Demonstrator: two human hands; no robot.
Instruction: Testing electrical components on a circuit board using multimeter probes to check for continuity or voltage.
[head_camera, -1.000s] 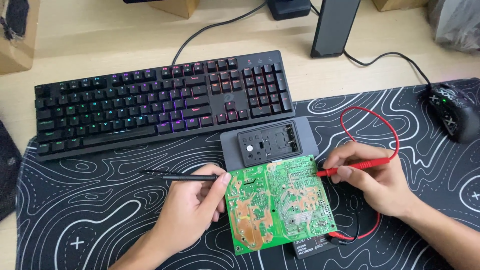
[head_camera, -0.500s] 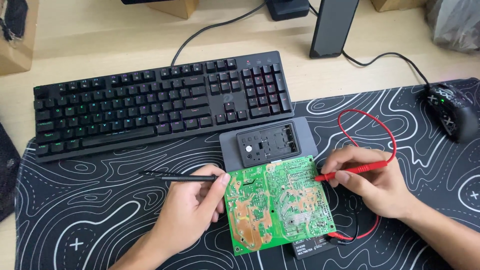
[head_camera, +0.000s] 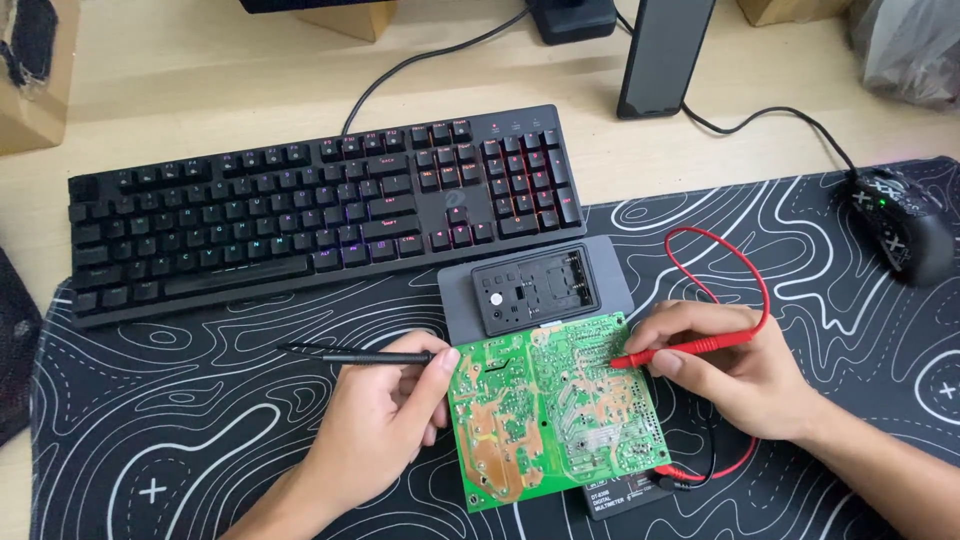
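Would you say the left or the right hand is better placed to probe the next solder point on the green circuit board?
Probably right: the right hand has its red probe tip on the circuit board; the left hand's black probe points away.

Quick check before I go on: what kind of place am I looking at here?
Most likely a computer desk used as an electronics bench. A keyboard and mouse sit on a patterned desk mat, while the left hand holds a black probe and the right hand touches a red probe to a green circuit board.
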